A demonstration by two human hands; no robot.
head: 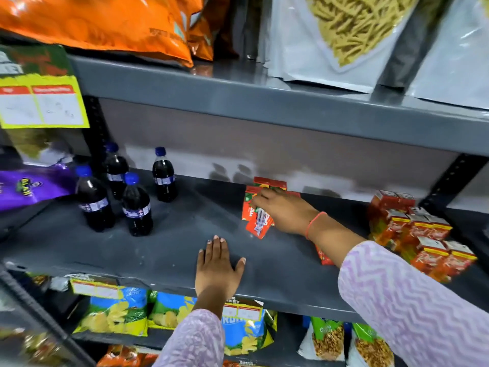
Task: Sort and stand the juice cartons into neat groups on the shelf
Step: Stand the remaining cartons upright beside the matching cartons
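My right hand (284, 211) reaches over the grey shelf (172, 234) and grips a small red juice carton (258, 224), tilted, just in front of a little cluster of standing red cartons (268, 183) near the back wall. Another red carton (323, 256) peeks out from under my right forearm. At the right end stands a packed group of red and orange cartons (418, 234). My left hand (218, 266) lies flat on the shelf's front part, fingers spread, holding nothing.
Several dark cola bottles (136, 205) with blue caps stand at the shelf's left. Snack bags fill the shelf above (338, 35) and the one below (116, 311). A purple bag (31, 185) lies at far left. A black upright (449, 181) stands at the right.
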